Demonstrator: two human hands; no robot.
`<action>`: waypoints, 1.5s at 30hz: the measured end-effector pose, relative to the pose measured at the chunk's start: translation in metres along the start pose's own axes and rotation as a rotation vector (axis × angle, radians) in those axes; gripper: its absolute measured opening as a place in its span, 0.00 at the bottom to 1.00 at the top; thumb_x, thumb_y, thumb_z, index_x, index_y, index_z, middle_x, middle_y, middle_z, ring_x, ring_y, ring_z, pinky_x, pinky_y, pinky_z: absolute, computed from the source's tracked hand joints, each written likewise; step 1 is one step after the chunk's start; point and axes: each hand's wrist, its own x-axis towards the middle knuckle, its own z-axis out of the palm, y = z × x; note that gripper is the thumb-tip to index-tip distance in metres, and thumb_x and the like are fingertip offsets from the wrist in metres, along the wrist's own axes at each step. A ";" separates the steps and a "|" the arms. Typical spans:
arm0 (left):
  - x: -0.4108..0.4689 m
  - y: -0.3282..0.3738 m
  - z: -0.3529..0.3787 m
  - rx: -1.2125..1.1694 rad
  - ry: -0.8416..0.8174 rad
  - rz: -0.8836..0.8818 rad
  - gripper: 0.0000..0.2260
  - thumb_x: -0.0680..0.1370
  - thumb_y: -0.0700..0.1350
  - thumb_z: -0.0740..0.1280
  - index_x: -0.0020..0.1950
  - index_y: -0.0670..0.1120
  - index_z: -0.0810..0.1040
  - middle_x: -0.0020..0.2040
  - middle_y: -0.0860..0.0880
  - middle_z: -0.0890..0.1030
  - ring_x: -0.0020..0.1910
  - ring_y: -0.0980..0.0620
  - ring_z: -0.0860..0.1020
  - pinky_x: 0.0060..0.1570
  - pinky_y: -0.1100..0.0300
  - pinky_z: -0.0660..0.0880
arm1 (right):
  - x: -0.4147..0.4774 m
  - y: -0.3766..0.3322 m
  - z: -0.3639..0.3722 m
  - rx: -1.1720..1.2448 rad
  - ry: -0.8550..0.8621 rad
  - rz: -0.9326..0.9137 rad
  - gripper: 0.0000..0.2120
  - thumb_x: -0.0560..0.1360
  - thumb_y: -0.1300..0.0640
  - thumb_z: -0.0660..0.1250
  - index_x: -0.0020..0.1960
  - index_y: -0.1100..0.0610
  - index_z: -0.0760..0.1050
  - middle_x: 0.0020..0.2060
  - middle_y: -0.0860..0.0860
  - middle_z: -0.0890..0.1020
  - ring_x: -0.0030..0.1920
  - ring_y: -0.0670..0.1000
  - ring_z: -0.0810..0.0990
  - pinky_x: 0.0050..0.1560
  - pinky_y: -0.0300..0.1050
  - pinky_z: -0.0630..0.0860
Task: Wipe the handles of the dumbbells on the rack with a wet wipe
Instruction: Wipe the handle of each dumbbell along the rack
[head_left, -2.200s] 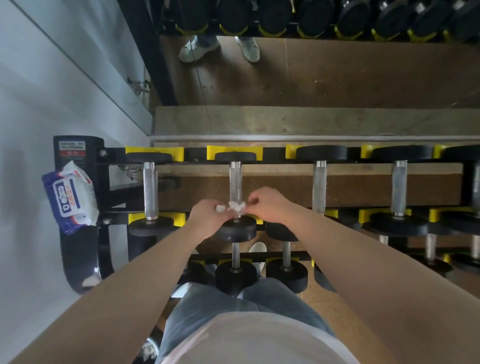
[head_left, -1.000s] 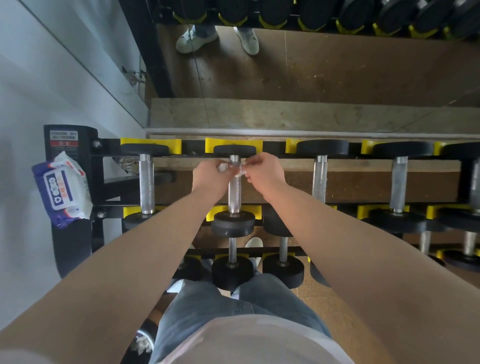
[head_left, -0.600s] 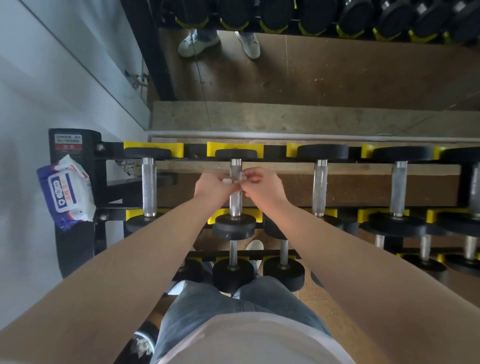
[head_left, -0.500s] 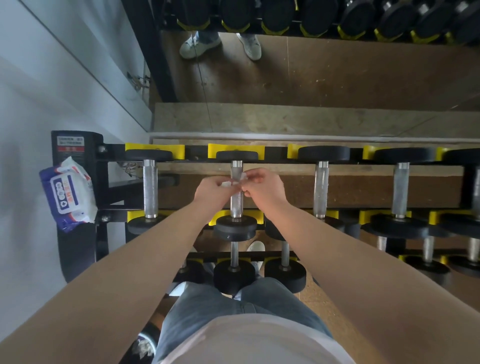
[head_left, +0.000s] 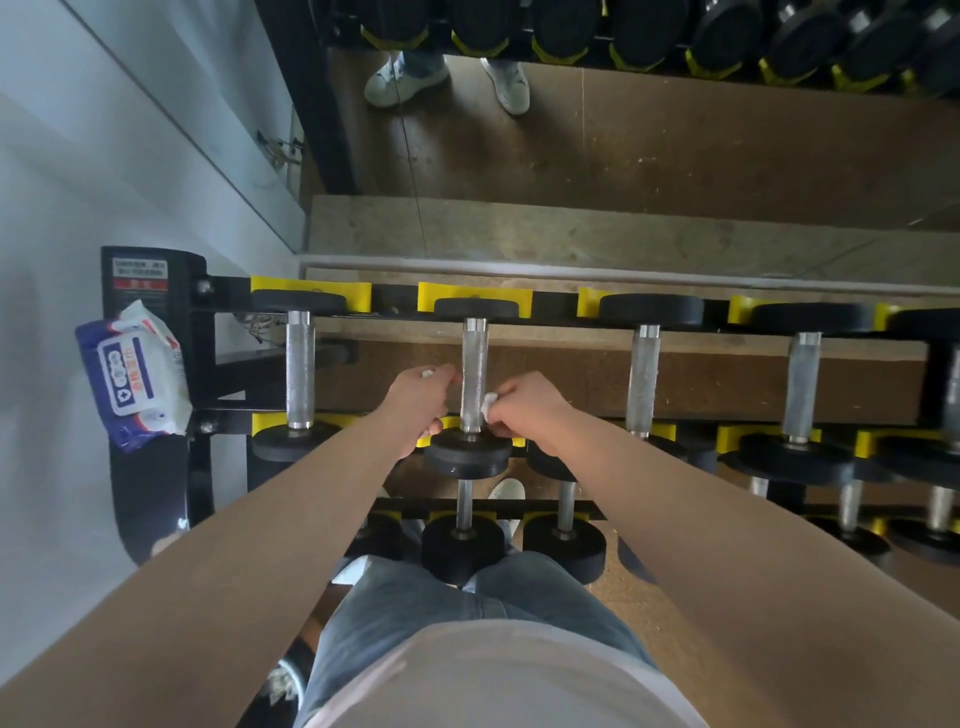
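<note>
The second dumbbell from the left on the top tier has a knurled steel handle (head_left: 474, 358) between black end weights. A white wet wipe (head_left: 488, 405) runs under the near part of that handle. My left hand (head_left: 423, 397) pinches one end of the wipe on the handle's left side, and my right hand (head_left: 524, 408) pinches the other end on its right side. The middle of the wipe is hidden behind the handle and my fingers. The other dumbbell handles, such as the leftmost one (head_left: 300, 374) and the third one (head_left: 643, 379), stand untouched.
A blue and white wet-wipe pack (head_left: 132, 374) lies on the black rack's left end post (head_left: 156, 275). Lower tiers hold more dumbbells (head_left: 462, 545) close to my knees. A mirror (head_left: 623, 130) stands behind the rack, a white wall on the left.
Both hands have slid the wipe down the handle from near its far end toward the near weight, and my hands now sit a little further apart.
</note>
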 end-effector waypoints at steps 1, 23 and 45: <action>0.000 0.000 0.000 -0.017 -0.009 0.000 0.09 0.83 0.48 0.63 0.48 0.46 0.79 0.33 0.48 0.65 0.29 0.52 0.61 0.29 0.59 0.58 | 0.002 -0.003 -0.001 0.111 0.031 0.001 0.10 0.74 0.68 0.71 0.49 0.55 0.83 0.45 0.55 0.84 0.47 0.53 0.85 0.52 0.50 0.85; -0.002 -0.007 -0.011 -0.088 -0.047 0.039 0.11 0.85 0.40 0.61 0.56 0.51 0.81 0.39 0.48 0.78 0.31 0.55 0.71 0.29 0.61 0.66 | 0.027 -0.040 -0.021 0.785 0.121 0.006 0.11 0.80 0.68 0.64 0.48 0.54 0.80 0.52 0.57 0.82 0.49 0.54 0.82 0.39 0.42 0.81; -0.004 -0.009 -0.012 -0.094 -0.070 -0.028 0.12 0.84 0.37 0.59 0.58 0.47 0.81 0.39 0.48 0.81 0.31 0.55 0.72 0.29 0.62 0.65 | -0.008 0.000 -0.006 0.294 0.022 -0.145 0.15 0.73 0.69 0.73 0.54 0.53 0.78 0.52 0.51 0.81 0.51 0.51 0.83 0.46 0.43 0.82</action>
